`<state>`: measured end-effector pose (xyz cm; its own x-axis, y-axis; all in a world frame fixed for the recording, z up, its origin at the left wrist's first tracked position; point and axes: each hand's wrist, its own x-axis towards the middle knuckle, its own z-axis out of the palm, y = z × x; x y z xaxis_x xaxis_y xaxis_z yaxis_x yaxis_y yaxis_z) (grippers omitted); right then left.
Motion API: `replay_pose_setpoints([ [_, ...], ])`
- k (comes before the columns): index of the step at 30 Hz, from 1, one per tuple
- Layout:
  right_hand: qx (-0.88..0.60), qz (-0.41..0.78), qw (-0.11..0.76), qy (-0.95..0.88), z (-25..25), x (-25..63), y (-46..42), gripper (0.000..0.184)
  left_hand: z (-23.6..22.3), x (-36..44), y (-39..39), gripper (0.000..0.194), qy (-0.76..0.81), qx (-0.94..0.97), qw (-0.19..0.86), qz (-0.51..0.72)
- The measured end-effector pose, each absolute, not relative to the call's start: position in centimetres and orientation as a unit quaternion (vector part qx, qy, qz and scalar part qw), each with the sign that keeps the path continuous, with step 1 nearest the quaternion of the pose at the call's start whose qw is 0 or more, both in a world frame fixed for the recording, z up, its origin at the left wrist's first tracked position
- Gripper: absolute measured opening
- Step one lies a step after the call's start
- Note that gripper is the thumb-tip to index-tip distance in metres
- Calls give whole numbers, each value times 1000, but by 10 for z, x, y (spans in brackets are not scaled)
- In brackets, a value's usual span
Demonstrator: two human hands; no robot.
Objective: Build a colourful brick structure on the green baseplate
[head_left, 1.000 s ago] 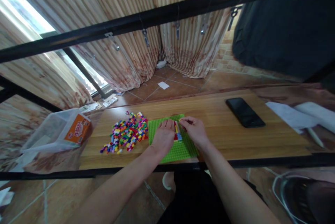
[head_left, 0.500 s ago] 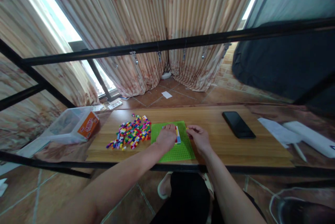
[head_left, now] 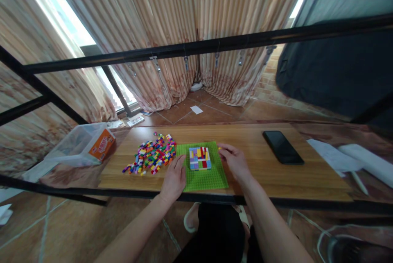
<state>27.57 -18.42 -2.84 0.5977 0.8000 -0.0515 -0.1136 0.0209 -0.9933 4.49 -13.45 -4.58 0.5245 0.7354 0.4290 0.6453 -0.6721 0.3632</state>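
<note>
On the wooden board lies a green studded baseplate (head_left: pixel 205 181), bearing a small square build of coloured bricks (head_left: pixel 200 159) in purple, blue, yellow, red and white. My left hand (head_left: pixel 175 177) rests at the plate's left edge, fingers stretched out and holding nothing. At the plate's right edge, my right hand (head_left: pixel 235 160) pinches a small yellow brick (head_left: pixel 219 148) between thumb and forefinger. A heap of loose coloured bricks (head_left: pixel 155 154) spreads over the board, left of the plate.
A clear plastic box (head_left: pixel 76 144) with an orange label stands left of the board. To the right lie a black phone (head_left: pixel 282 147), white paper (head_left: pixel 330 154) and a white roll (head_left: pixel 367 160). A black metal bar (head_left: pixel 196 46) crosses beyond the board; another runs along its near edge.
My left hand has moved left off the brick build, uncovering it, to the plate's left edge. My right hand has drawn slightly right, still pinching the yellow brick. The camera view has tilted.
</note>
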Motion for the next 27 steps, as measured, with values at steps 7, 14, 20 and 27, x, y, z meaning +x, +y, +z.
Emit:
replay_pose_setpoints([
  [7,-635,336,604,-346,-32,273,-184,29,-54,28,-141,41,414,866,116,256],
  [14,-661,296,548,-419,-34,267,-185,22,-46,49,-143,55,347,891,121,266],
  [20,-654,289,551,-430,-36,261,-181,21,-38,76,-154,44,301,914,92,256],
  [27,-645,303,558,-425,-37,256,-177,23,-40,92,-160,38,308,922,81,219],
])
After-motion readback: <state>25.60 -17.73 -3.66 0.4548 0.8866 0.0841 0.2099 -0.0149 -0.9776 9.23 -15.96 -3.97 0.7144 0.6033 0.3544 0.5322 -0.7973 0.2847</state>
